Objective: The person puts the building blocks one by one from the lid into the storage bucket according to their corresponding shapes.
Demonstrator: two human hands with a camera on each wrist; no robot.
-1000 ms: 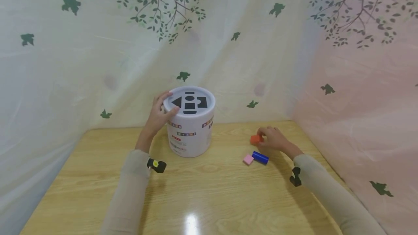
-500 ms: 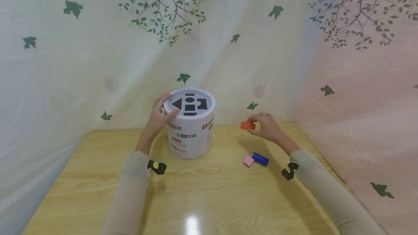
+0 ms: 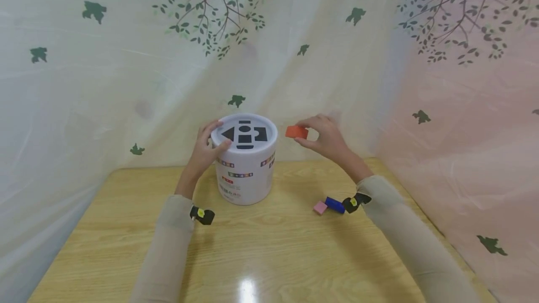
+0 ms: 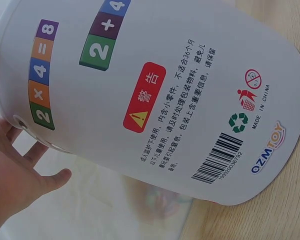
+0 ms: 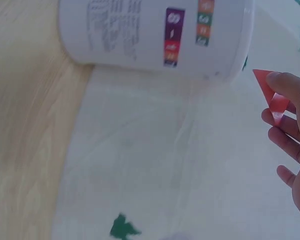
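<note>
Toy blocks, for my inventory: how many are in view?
3: the red-orange block in the right hand, and the pink block and blue block on the table. Any inside the white tub would be hidden.

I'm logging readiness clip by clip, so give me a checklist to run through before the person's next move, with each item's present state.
1. Red block held: ok, pinched by the right hand.
2. White bucket steadied: ok, upright on the table, left hand at its rim.
3. Block above the lid: not ok, held apart, to its right.
4. Triangular opening free of fingers: not ok, the left thumb lies right at its near corner.
5. Block's full outline: cannot tell; it looks pointed in the right wrist view, but fingers cover part.
6. Pink block and blue cylinder off the lid: ok, both on the table.
</note>
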